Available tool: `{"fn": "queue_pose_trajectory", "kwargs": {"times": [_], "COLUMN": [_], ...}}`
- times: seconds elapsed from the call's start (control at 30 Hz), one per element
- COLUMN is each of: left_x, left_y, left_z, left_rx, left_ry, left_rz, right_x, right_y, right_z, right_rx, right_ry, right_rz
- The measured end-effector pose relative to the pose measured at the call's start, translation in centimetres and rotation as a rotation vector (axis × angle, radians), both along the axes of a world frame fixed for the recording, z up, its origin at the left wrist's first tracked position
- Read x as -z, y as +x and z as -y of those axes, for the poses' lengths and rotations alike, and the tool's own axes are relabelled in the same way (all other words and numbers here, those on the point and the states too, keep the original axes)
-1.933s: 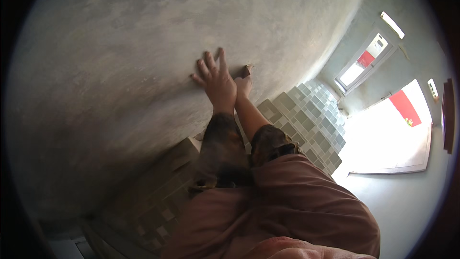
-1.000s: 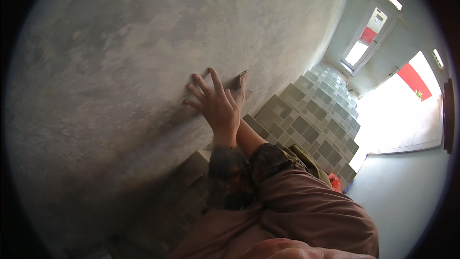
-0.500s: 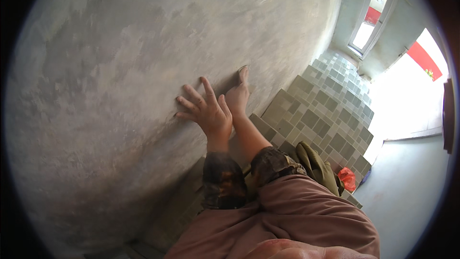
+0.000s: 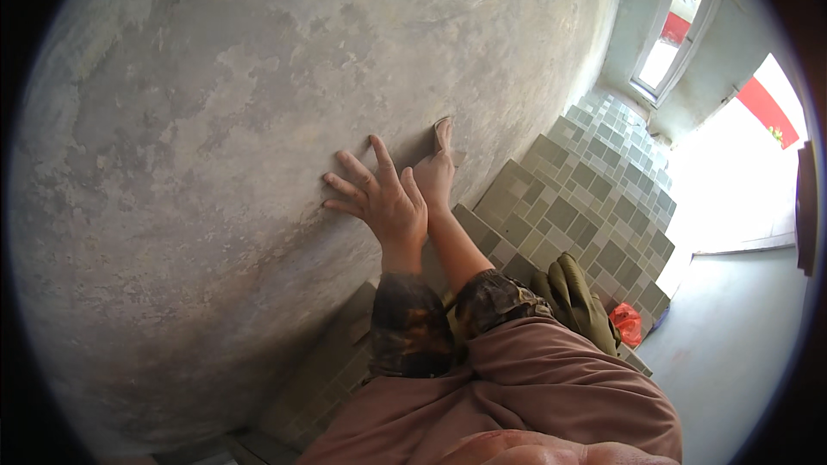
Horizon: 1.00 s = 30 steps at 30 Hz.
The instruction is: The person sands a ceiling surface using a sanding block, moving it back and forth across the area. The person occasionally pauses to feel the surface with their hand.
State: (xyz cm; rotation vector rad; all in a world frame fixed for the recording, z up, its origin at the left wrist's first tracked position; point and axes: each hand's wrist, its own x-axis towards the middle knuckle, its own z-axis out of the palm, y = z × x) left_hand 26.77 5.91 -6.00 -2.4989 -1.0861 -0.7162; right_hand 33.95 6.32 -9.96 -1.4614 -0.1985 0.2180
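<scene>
On wall [image 4: 233, 164] — left hand [image 4: 379, 198] splayed | right grip [image 4: 435, 177] holding sheet [image 4: 459, 157] — red plastic [image 4: 627, 324] newly visible

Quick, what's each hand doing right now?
Left hand: open, fingers spread against the wall, holding nothing visible.
Right hand: closed on a thin, sheet-like piece at the wall; its material is unclear.

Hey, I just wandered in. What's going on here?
A person has both bare hands up against a blotchy grey wall. The left hand rests on it with its fingers spread. Just beyond, the right hand holds a small thin piece against the surface; I can't tell exactly what it is. Off to the right, an olive-green cloth bundle and a crumpled red thing lie by greenish tiles.
</scene>
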Motion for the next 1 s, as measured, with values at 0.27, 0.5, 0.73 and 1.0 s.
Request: {"fn": "queue_pose_trajectory", "kwargs": {"times": [0.27, 0.5, 0.73, 1.0], "left_x": [-0.4, -0.6, -0.4, 0.0], "left_y": [0.2, 0.4, 0.2, 0.9], "left_z": [0.2, 0.4, 0.2, 0.0], "left_rx": [0.003, -0.006, -0.016, -0.033], "left_ry": [0.023, -0.026, -0.041, -0.018], "left_rz": [-0.012, 0.008, -0.017, 0.006], "right_x": [-0.3, -0.5, 0.6, 0.1], "right_y": [-1.1, -0.9, 1.1, -1.8], "right_z": [-0.3, 0.3, 0.3, 0.4], "right_rx": [0.010, -0.060, -0.080, -0.068], "right_ry": [0.067, 0.024, 0.009, 0.036], "right_rz": [-0.040, -0.058, -0.056, -0.050]}}
